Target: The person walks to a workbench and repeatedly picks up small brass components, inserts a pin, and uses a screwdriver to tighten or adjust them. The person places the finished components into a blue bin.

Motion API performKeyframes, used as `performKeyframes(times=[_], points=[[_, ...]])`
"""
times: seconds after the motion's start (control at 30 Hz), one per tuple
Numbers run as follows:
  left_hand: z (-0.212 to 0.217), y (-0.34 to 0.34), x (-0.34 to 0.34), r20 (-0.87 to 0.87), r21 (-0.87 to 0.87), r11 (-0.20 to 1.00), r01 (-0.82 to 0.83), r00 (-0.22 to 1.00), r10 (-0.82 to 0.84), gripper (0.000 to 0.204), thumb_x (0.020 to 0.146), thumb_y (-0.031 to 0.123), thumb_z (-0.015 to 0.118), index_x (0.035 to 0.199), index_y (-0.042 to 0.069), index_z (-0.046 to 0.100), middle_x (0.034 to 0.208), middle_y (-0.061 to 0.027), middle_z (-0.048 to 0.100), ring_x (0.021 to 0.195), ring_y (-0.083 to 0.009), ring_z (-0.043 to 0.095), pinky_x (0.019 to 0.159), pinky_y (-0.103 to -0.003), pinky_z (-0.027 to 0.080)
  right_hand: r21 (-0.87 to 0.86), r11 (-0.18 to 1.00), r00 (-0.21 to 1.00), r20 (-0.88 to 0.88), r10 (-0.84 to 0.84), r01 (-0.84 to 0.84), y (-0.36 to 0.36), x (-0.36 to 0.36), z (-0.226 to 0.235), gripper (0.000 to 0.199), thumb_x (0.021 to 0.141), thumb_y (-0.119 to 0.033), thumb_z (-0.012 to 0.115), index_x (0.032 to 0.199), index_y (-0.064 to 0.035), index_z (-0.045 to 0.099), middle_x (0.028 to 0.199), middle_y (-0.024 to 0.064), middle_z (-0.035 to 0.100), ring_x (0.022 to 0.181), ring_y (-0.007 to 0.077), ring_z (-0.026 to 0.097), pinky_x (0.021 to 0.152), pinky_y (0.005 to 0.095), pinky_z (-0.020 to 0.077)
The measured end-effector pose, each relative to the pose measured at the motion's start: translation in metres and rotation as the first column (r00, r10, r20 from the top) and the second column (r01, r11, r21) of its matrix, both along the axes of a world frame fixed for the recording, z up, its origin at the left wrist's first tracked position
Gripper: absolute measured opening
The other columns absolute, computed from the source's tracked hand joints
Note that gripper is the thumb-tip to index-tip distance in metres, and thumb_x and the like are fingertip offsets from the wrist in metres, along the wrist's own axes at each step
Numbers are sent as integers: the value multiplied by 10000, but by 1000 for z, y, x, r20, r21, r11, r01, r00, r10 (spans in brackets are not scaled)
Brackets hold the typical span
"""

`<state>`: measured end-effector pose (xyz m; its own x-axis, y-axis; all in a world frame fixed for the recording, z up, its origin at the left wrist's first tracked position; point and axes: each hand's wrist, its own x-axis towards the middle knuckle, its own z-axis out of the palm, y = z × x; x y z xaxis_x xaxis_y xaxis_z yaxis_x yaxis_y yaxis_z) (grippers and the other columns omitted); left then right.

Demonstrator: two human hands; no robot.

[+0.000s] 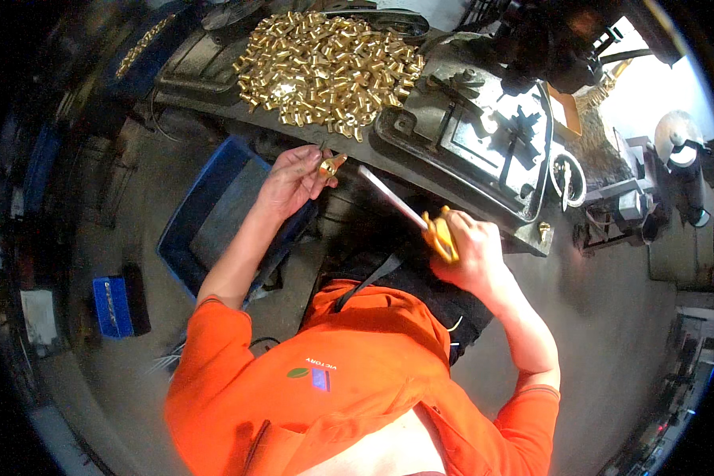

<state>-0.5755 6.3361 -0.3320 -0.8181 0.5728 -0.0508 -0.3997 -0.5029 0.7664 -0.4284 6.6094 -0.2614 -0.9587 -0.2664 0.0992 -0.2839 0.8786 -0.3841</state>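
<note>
Brass-coloured metal fitting (pixel 331 165), small and shiny with a rounded body and a narrower end, sits pinched in the fingertips of your left hand (pixel 293 178) — just on your side of the big heap of loose golden metal fittings (pixel 329 67), raised off the bench. Your right hand (pixel 472 246) is closed firmly around the yellow handle (pixel 443 236) of a long, thin, pale grey rod-shaped tool (pixel 393 197). That tool lies to the right of the heap and nearer to you, slanting up toward the left; its tip is near the held fitting, with a small gap between the 2.

Under the heap you have a dark, worn metal bench (pixel 289 133). Right of the heap, on that bench, is a grey metal plate with a raised rim (pixel 401 131), and beyond it hangs a white coiled ring (pixel 567 181). You can see 1 golden fitting (pixel 543 228) by itself at the bench corner, well to the right of the heap.

Below and left of the heap stands a large blue plastic bin (pixel 186 218), partly behind your left forearm. Farther from the heap, on the same side, is a small blue box (pixel 113 307) — low, near the floor.
</note>
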Motion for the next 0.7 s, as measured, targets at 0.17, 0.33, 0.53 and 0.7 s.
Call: performKeyframes(times=[0.17, 0.33, 0.53, 0.7], points=[[15, -3, -6, -9, -177, 984, 24, 1000, -26, 232, 901, 202, 542, 948, -23, 578, 634, -67, 568, 441, -114, 477, 677, -308, 509, 161, 979, 970, 188, -155, 125, -5, -6, -14, 309, 604, -330, 657, 707, -42, 607, 703, 161, 619, 663, 323, 618, 637, 394, 498], [20, -9, -9, -115, -285, 956, 76, 987, -113, 250, 898, 200, 550, 921, -47, 583, 692, -100, 606, 448, -87, 470, 585, -239, 484, 88, 985, 954, 250, -167, 149, -13, -13, -11, 278, 611, -307, 645, 683, -38, 632, 633, 184, 608, 613, 335, 618, 619, 397, 503], [20, -5, -11, -426, -474, 874, -109, 897, -119, 213, 861, 178, 594, 913, -29, 586, 736, -107, 632, 526, -101, 541, 439, -237, 407, 83, 984, 941, 291, -173, 155, -15, -13, -3, 277, 612, -295, 640, 705, -34, 655, 640, 194, 610, 626, 333, 625, 629, 390, 512], [46, 2, 5, -875, -394, 664, -635, 37, -483, 193, 782, 61, 609, 961, -8, 588, 717, -79, 563, 708, -255, 574, 662, -362, 494, 78, 983, 941, 285, -184, 169, -8, -15, 2, 276, 608, -286, 638, 699, -27, 662, 638, 203, 607, 628, 338, 625, 634, 391, 515]])
